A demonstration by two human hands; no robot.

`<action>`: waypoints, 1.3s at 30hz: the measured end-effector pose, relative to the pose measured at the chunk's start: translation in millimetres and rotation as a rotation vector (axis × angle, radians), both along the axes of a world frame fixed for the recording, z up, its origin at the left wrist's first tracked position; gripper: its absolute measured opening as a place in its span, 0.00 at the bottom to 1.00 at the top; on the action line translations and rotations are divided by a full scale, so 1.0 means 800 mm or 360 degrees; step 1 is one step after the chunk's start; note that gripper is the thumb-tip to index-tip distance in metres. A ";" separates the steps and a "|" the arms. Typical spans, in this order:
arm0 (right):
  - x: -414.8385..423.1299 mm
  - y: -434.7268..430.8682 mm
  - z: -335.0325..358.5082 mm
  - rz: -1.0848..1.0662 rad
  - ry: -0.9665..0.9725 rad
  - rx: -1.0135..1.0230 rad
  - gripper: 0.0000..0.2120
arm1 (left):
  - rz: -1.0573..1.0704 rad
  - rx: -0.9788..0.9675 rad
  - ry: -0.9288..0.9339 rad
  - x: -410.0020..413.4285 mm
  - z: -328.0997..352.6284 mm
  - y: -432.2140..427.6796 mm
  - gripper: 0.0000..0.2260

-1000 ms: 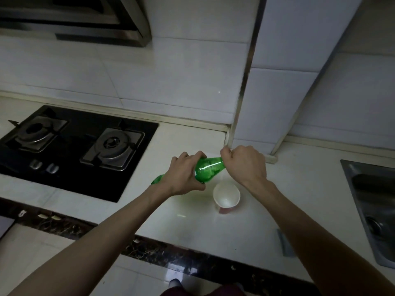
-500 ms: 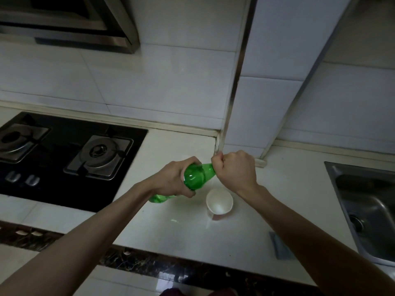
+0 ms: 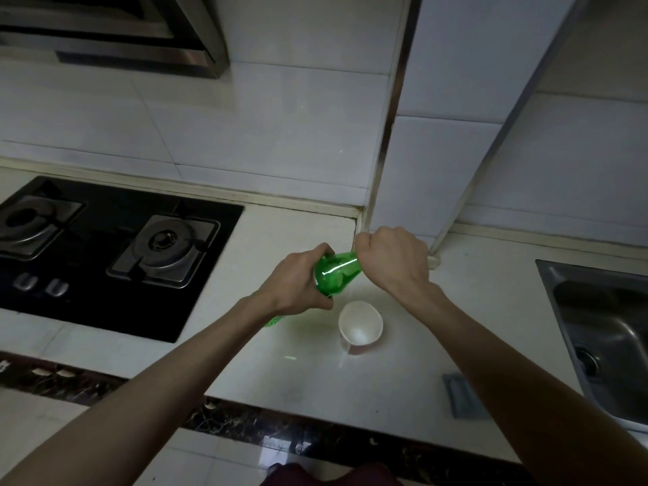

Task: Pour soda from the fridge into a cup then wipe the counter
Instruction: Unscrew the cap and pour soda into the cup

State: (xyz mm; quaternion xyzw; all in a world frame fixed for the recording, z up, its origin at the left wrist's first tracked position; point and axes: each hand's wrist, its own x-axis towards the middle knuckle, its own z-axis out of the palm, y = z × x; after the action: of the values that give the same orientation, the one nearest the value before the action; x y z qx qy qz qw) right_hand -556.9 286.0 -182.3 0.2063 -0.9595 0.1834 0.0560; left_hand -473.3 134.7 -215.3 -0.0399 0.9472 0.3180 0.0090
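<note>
Above the white desk [image 3: 305, 373], the left hand [image 3: 298, 282] grasps the tilted green soda bottle [image 3: 335, 273] by its body, fingers wrapped around it. The right hand [image 3: 392, 261] is clenched over the bottle's top, and the white cup [image 3: 360, 326] stands on the desk just below.

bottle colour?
Translucent green bottle, gripped by left hand and right hand; head view, the only one.

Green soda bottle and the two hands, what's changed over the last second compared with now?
Little changed. The left hand still grips the body of the green soda bottle, and the right hand stays closed over its cap end. The bottle's neck has tipped up slightly; whether the cap has come loose is hidden. The white cup stays upright and empty on the counter, just below the hands. The shift in framing comes from head movement.
</note>
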 end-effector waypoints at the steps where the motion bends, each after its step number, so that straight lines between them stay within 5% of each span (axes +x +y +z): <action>1: 0.002 0.001 0.000 0.0032 0.0031 -0.0016 0.22 | -0.0025 0.0012 -0.0019 0.001 0.003 -0.002 0.30; 10: 0.010 0.006 -0.009 0.0261 0.0392 -0.0155 0.21 | -0.0216 0.0070 -0.0243 0.002 0.036 -0.018 0.26; 18: -0.004 0.025 0.007 0.1200 0.1016 -0.0319 0.20 | -0.0442 0.0579 -0.0712 0.015 0.045 -0.019 0.25; 22: 0.003 0.021 0.021 0.0585 0.0610 0.0259 0.24 | -0.0072 0.0478 -0.0373 0.022 0.030 0.002 0.24; 25: 0.001 0.012 0.031 0.0231 -0.0153 0.0268 0.22 | 0.0074 0.0128 -0.0035 0.024 0.019 0.019 0.27; 28: -0.004 0.005 0.038 0.0173 -0.0288 0.0196 0.20 | 0.0116 -0.0020 0.0069 0.022 0.020 0.024 0.28; 34: 0.012 0.019 0.015 0.0669 0.0724 -0.0027 0.25 | -0.0140 0.0232 -0.0161 0.030 0.035 -0.006 0.27; 39: 0.005 0.032 0.009 0.1261 0.1153 -0.0305 0.21 | -0.0345 0.0302 -0.0334 0.035 0.044 -0.011 0.25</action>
State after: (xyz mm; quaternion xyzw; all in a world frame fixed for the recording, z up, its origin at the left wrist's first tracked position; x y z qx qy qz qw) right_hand -552.6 311.7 -174.7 0.5961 -0.7065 0.1943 0.3282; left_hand -445.4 126.2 -180.3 0.0306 0.9055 0.3973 0.1458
